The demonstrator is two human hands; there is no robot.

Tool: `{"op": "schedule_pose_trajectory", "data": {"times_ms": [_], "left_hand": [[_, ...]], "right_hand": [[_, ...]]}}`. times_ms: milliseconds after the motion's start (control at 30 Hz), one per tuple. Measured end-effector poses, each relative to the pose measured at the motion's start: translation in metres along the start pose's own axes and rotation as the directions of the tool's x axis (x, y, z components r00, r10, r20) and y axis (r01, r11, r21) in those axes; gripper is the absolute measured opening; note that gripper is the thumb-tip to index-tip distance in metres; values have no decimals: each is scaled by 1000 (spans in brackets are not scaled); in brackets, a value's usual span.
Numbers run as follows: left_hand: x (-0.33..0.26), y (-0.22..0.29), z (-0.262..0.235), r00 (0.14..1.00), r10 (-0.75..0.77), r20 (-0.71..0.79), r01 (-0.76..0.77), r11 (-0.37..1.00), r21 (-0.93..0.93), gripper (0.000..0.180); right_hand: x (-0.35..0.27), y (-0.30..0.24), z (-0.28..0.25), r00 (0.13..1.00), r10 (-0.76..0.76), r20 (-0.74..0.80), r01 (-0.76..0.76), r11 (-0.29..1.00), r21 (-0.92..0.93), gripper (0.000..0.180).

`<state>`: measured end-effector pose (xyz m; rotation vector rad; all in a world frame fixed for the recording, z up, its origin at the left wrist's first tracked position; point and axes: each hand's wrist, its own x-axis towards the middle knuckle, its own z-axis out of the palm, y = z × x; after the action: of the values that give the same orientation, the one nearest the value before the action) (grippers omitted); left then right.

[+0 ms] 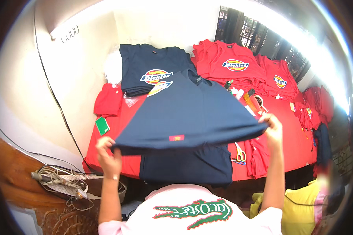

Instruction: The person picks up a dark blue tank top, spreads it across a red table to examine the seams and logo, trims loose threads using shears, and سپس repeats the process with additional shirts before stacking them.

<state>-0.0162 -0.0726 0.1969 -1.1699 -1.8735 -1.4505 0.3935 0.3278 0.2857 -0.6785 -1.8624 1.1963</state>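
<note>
Stretched between my hands is a navy T-shirt [196,113], lifted over the red-covered table with its hem toward me. A small red label [177,138] shows near that hem. My left hand [108,153] is closed on the hem's left corner, and my right hand [271,124] grips the right corner. The shirt's collar end lies toward a stack of folded navy shirts [145,62] with a printed logo. Below the raised hem, another folded navy garment [186,166] lies at the table's near edge.
Piles of red shirts [227,62] stand at the back right. Yellow-handled scissors [240,153] and a tape roll [259,100] lie right of the shirt. A green card [102,126] sits at the left, below a folded red cloth [108,100]. Coiled cables [60,178] hang near the left edge.
</note>
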Motion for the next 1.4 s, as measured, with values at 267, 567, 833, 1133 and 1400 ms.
{"op": "schedule_pose_trajectory", "data": {"times_ms": [267,567,833,1133,1400], "left_hand": [[-218,-41,-56,520,-624,583,632,741,230,28],[-133,-93,-1,24,-682,731,685,544,485,21],[-27,-103,239,745,-102,659,109,994,30,28],[-28,-137,237,574,-53,817,-258,935,242,53],[-30,-137,205,465,-31,885,-285,941,183,53]], "right_hand": [[-212,165,39,677,680,283,-560,724,-403,23],[-99,201,67,707,589,392,-531,808,-256,17],[85,263,192,965,262,-10,-238,857,-457,28],[-25,186,232,503,26,864,334,916,-222,12],[32,191,235,821,95,564,159,909,-385,19]]}}
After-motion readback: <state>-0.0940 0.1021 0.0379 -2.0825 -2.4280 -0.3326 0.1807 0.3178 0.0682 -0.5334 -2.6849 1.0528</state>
